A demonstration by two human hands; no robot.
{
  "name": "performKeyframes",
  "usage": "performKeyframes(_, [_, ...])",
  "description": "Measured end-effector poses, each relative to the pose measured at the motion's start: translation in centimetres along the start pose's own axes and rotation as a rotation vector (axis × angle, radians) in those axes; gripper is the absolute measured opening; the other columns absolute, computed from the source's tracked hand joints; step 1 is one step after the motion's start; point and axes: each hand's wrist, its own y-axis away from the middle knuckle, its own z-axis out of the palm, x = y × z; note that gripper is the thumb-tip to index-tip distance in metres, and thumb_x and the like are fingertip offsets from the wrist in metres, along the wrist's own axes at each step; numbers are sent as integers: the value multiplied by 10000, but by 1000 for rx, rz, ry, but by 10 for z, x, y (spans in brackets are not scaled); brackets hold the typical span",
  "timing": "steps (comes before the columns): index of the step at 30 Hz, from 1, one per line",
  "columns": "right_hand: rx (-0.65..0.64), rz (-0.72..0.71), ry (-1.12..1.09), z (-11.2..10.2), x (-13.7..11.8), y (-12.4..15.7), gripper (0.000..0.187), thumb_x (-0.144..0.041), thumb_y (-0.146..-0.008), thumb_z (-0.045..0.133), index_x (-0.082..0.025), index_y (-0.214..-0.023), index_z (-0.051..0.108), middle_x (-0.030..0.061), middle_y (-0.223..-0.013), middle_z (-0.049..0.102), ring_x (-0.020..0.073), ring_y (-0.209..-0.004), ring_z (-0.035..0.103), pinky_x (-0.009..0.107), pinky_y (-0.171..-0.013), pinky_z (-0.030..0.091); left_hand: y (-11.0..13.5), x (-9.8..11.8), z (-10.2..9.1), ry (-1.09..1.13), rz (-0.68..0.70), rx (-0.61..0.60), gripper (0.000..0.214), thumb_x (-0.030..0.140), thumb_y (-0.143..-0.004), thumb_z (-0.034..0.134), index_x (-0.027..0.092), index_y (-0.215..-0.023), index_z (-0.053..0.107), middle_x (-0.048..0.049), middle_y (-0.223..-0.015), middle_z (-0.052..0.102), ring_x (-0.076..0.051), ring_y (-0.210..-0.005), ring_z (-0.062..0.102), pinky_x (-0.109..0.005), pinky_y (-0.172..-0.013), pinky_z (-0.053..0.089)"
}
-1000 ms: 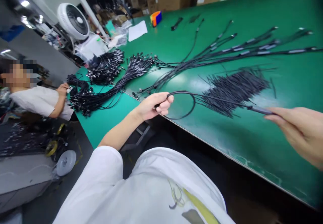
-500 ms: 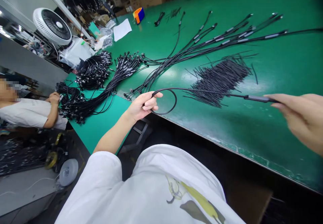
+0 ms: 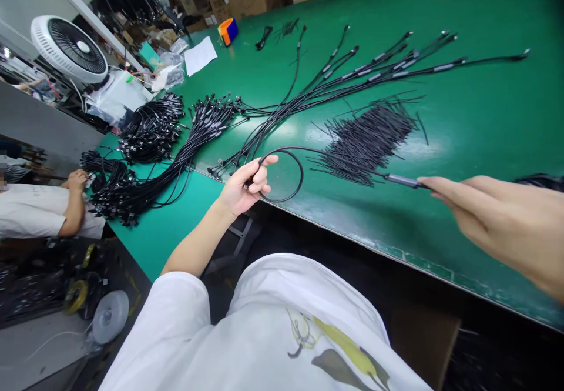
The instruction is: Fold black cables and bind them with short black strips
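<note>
A black cable (image 3: 302, 173) runs between my two hands, with one round loop beside my left fingers. My left hand (image 3: 247, 185) is closed around the looped part, above the table's front edge. At the right, my right hand (image 3: 493, 209) pinches the cable's other end, just past a grey sleeve (image 3: 402, 180); the tip is hidden by the fingers. Behind the held cable lies a pile of short black ties (image 3: 368, 141). Several long black cables (image 3: 308, 94) with grey sleeves are spread across the table beyond.
The green table (image 3: 484, 126) has bundled cables (image 3: 194, 144) at its left. Past them stand a white fan (image 3: 73, 47), a paper sheet (image 3: 200, 56) and an orange-and-blue roll (image 3: 228, 31). A co-worker in a white shirt (image 3: 35, 209) sits at far left. Dark cables (image 3: 541, 181) lie at the right edge.
My right hand has come left, closer to my left hand, and the cable between them sags slightly. My left hand still grips the loop. The view has turned a little to the right.
</note>
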Motion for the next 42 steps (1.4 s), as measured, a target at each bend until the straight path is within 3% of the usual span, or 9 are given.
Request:
performKeyframes(6, [162,-591,-264,-30,-63,-12,321,-92,-955,403,-195,-959,707,49,-630,591,139,-550,446,334,-574,298,-8,-22,8,-230,44,-76,285,416,-896,598,166,-1035,599,-49,-902,716,-115,-717,673,-188,-574,477])
performKeyframes(9, [190,-677,-418,-42,-101,-23,271,-141,-970,460,-186,-777,646,10,-606,571,131,-538,446,314,-570,300,-5,-44,20,-502,90,-231,359,528,-895,577,173,-938,551,-77,-959,724,-164,-873,685,-267,-766,515])
performKeyframes(12, [76,-498,-550,-44,-111,-41,312,-291,-1001,464,-198,-752,627,7,-627,584,127,-556,472,304,-570,294,1,-58,32,-777,93,-374,330,503,-931,534,174,-935,564,-41,-900,689,-129,-837,621,-270,-831,474])
performKeyframes(15, [-35,-127,-845,-29,-104,-55,325,-465,-961,524,-210,-781,615,20,-715,623,134,-645,536,281,-613,354,0,-63,38,-712,68,-432,320,495,-913,571,178,-947,540,35,-674,555,-86,-607,486,-233,-649,429])
performKeyframes(19, [63,414,-1413,4,-115,-53,492,-676,-744,698,-225,-911,594,38,-899,620,183,-872,584,304,-759,465,-10,-70,40,-341,5,-334,389,534,-831,667,179,-903,526,86,-564,377,-63,-488,327,-217,-524,352])
performKeyframes(25, [-60,854,-2102,15,-153,-40,462,-623,-833,634,-215,-710,455,-66,-589,260,87,-499,300,243,-488,380,-22,-112,33,-450,-12,-199,490,664,-873,506,175,-835,517,44,-622,439,-98,-600,464,-279,-703,475])
performKeyframes(33, [86,746,-2064,14,-170,-33,420,-639,-881,558,-221,-858,534,57,-990,633,140,-712,568,277,-578,495,-22,-115,30,-1037,91,-342,622,399,-800,718,182,-1311,439,-15,-918,531,-147,-750,489,-298,-744,445])
performKeyframes(38, [164,817,-1957,22,-169,-29,439,-641,-832,631,-205,-868,590,29,-839,613,107,-617,533,230,-488,443,-24,-125,37,-1120,84,-263,437,325,-818,675,160,-1190,515,-12,-871,514,-140,-689,472,-286,-680,413])
performKeyframes(42, [75,942,-1971,14,-158,-33,421,-582,-794,704,-210,-855,517,-21,-706,559,90,-534,515,197,-419,397,-25,-127,40,-1105,-56,-347,259,368,-829,656,149,-934,564,13,-752,494,-126,-655,447,-263,-618,362])
